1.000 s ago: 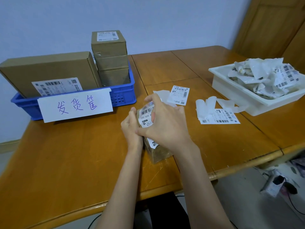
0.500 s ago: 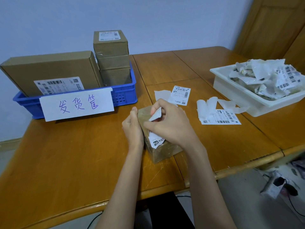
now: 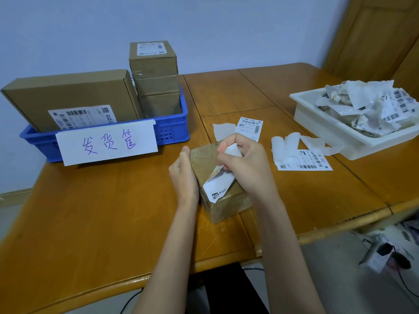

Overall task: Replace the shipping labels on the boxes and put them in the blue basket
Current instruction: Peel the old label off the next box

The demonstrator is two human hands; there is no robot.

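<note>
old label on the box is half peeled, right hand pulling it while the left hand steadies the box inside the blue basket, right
Not quite. The head view shows the box on the wooden table, outside the blue basket. The rest holds: the right hand peels the old label while the left hand steadies the box.

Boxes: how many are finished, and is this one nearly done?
Four boxes already sit in the blue basket. The left hand steadies a box while the right hand peels its old label. A new label still waits on the table.
</note>
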